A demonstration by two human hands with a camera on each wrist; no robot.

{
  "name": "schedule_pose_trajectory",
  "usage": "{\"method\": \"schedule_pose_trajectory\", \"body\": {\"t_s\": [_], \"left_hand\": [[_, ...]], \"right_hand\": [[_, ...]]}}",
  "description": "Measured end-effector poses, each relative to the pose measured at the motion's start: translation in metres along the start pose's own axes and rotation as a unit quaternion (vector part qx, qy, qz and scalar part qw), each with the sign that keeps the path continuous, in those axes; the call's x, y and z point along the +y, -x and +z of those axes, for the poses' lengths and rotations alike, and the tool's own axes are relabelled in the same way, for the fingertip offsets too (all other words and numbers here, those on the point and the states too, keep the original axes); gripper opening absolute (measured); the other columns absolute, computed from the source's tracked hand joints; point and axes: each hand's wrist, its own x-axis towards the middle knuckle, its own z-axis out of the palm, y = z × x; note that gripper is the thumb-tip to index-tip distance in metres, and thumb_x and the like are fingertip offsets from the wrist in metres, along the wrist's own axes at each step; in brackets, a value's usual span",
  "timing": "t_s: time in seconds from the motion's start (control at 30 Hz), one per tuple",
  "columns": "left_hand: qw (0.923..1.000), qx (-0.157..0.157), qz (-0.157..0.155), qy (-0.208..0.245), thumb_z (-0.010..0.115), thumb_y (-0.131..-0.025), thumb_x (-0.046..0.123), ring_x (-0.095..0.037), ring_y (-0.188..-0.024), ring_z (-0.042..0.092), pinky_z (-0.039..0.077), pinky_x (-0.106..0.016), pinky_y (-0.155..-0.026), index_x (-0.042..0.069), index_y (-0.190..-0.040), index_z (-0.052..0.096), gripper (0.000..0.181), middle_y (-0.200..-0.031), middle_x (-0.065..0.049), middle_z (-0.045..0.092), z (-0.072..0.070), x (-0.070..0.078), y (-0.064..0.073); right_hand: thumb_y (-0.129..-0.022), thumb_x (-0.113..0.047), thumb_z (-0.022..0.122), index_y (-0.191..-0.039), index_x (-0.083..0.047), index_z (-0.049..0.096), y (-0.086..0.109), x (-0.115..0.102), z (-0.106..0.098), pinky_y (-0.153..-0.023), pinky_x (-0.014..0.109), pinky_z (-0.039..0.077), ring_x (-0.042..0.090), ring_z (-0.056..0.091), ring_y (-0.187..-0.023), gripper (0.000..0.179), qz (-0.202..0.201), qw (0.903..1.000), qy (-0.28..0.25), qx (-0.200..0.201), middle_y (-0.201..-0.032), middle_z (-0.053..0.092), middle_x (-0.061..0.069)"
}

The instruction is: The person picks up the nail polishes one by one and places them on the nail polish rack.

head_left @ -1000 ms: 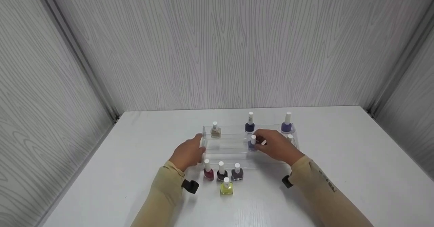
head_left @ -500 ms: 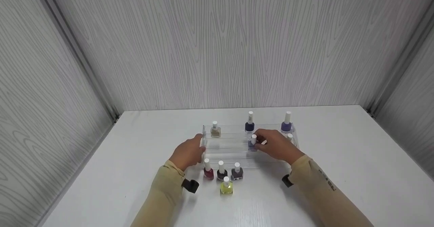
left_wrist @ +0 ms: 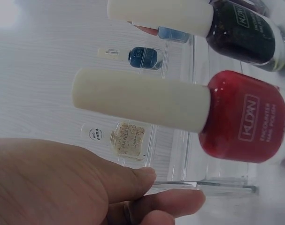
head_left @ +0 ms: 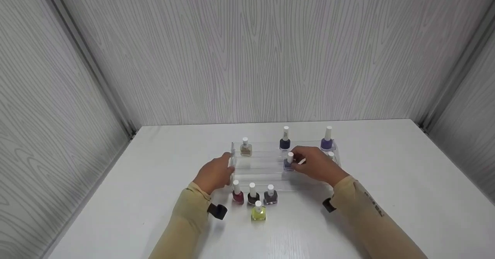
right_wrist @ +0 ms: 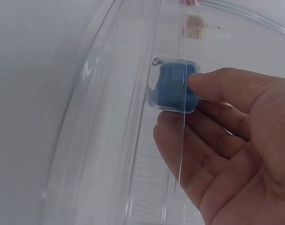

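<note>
A clear tiered acrylic rack (head_left: 257,171) stands on the white table. My left hand (head_left: 214,174) grips its left side panel, thumb and fingers on either side of the edge in the left wrist view. On the middle tier, my right hand (head_left: 317,165) pinches a blue nail polish bottle (right_wrist: 173,86) between thumb and fingers; it is upright with a white cap. The top tier bears a beige glitter bottle (head_left: 246,150), a dark blue bottle (head_left: 285,143) and a purple bottle (head_left: 326,143). One more white cap (head_left: 331,155) shows beyond my right hand, its bottle mostly hidden.
In front of the rack stand a red bottle (head_left: 238,198), a blackish bottle (head_left: 253,199) and a grey bottle (head_left: 271,198), close to my left wrist. Nearer still is a yellow bottle (head_left: 258,213). Wood-grain panels (head_left: 247,58) enclose the table (head_left: 371,147) at back and sides.
The blue nail polish bottle and my right hand have shifted very slightly to the right. My left hand keeps its grip on the rack.
</note>
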Motion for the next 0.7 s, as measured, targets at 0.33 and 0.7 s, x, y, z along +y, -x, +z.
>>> {"method": "schedule_pose_trajectory", "body": {"t_s": [0.33,0.7], "left_hand": [[0.9999,-0.003,0.008,0.005,0.057,-0.107,0.021,-0.018,-0.068,0.064,0.051,-0.038,-0.069,0.003,-0.149,0.047,0.046,-0.077,-0.001,0.069,-0.001,-0.001,0.0],[0.9999,-0.012,0.006,0.001,0.058,-0.107,0.021,-0.016,-0.066,0.064,0.051,-0.036,-0.067,0.003,-0.15,0.045,0.048,-0.074,0.0,0.07,-0.002,-0.001,0.001]], "right_hand": [[-0.095,-0.011,0.071,-0.117,-0.007,0.067,0.006,-0.026,-0.016,-0.093,0.045,0.055,0.023,0.068,-0.106,0.023,0.032,0.9977,-0.017,0.057,-0.114,0.07,0.009],[-0.096,-0.007,0.069,-0.096,-0.014,0.071,0.02,-0.056,-0.022,-0.073,0.032,0.056,0.009,0.063,-0.08,0.007,-0.088,0.9928,0.046,0.066,-0.089,0.068,-0.006]]}}
